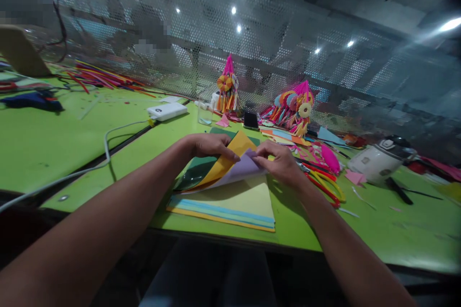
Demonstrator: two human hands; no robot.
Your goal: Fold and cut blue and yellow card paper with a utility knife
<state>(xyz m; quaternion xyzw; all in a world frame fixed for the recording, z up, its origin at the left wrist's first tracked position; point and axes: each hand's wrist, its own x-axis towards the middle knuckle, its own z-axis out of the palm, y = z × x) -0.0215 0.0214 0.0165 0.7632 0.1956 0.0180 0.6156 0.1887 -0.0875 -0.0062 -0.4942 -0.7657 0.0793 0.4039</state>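
A stack of coloured paper sheets lies on the green table in front of me. My left hand pinches the lifted corner of a yellow-orange sheet, with dark green sheets bent up beneath it. My right hand grips the raised corner of a lilac sheet. Below the lifted sheets a pale yellow sheet lies flat on top of the stack, with blue and orange edges showing under it.
Scissors with red and yellow handles lie right of my right hand. A white power bank with a cable, a phone, paper decorations, a white rounded appliance and coloured strips sit around. Mesh screen behind.
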